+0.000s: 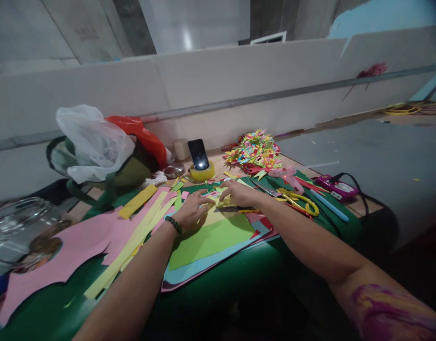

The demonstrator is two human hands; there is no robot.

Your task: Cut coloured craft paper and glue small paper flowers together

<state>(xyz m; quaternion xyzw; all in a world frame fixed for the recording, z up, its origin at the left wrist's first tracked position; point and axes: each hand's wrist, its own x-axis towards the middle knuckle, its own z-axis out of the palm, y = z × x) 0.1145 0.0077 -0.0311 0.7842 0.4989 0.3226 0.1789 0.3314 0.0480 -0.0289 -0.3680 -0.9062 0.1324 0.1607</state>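
My left hand [194,211], with a dark bead bracelet on the wrist, rests over the paper sheets with its fingers apart and reaching to the right. Opposite it, my right hand [237,192] has its fingers bent down in a pinch on a small yellow paper piece [223,201]. Small paper bits lie between the hands. Under them is a stack of coloured sheets, a light green sheet [214,239] above a blue sheet [189,272]. Dark-bladed scissors [235,209] lie just below my right hand, partly covered by the wrist.
Yellow-handled scissors [303,202], a pink glue gun [288,177] and a purple device [337,188] lie right. Behind are a paper flower pile [255,150], a phone [198,154] and yellow tape [203,173]. Yellow strips [132,237], pink paper [72,241] and a bag [132,166] are left.
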